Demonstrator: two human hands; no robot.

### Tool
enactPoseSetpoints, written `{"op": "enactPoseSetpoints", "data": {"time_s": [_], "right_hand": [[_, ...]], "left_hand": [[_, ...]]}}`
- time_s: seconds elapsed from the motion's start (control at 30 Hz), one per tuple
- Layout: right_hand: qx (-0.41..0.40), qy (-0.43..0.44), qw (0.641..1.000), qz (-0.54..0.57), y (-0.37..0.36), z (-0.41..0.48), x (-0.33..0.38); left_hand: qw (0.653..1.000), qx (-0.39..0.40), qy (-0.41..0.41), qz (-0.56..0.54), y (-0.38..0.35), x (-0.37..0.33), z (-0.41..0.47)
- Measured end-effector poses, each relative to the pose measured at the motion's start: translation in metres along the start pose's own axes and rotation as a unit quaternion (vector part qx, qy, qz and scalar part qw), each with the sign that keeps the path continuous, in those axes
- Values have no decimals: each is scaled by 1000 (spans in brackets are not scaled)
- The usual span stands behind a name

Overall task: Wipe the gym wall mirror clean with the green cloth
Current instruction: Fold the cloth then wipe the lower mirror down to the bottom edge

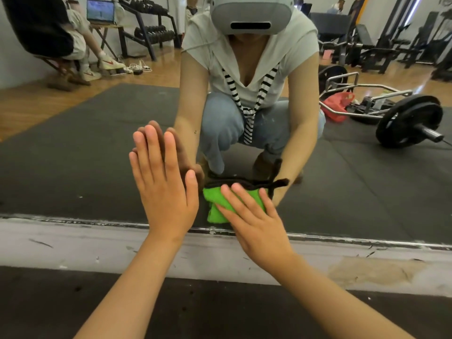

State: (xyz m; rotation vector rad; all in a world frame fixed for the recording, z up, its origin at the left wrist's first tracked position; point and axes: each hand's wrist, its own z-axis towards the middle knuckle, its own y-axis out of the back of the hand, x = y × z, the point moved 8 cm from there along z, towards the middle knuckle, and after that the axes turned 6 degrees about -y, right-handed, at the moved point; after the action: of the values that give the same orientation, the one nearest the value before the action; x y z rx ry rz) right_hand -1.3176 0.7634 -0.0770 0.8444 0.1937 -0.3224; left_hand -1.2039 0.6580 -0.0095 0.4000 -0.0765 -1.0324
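In the far left of the large gym wall mirror [73, 155] I can see the reflection of an open laptop [100, 10] on a small stand, with a black dumbbell rack [151, 33] reflected just to its right. Below the mirror runs a scuffed white wall strip [73, 243], and below that lies a dark rubber floor mat [49, 302].

Left of the mirror's middle, the person's left hand [163, 192] lies flat against the glass, low down, just above the mirror's bottom edge. Its fingers [150, 148] are straight, close together and pointing up, released and holding nothing, and they meet their own reflection.

Just to the right, the bright green folded cloth [215, 209] sits against the mirror near its bottom edge, bunched, with a dark strip along its top. The right hand [259, 231] covers the cloth's right part and presses it to the glass. Its fingers [244, 199] are spread and straight over the fabric rather than curled round it, angled up and to the left. The two hands are near each other but apart.

In the mirror's middle the crouching person is reflected, arms reaching forward. Further right, the glass shows a red bag [336, 106] lying within a metal bar frame and, beyond it, a black-plated barbell [411, 121] resting on the floor.
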Motion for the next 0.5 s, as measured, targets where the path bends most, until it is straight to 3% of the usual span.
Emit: {"op": "enactPoseSetpoints", "data": {"time_s": [0.1,0.17,0.5], "right_hand": [[72,69,995,-22,-27,-22,19],[80,66,995,4,-27,-25,18],[-27,-64,991,111,24,9,3]], "left_hand": [[1000,18,3,2,3,1,1],[999,39,5,-2,5,3,-1],[982,96,54,-153,4,-17,-49]]}}
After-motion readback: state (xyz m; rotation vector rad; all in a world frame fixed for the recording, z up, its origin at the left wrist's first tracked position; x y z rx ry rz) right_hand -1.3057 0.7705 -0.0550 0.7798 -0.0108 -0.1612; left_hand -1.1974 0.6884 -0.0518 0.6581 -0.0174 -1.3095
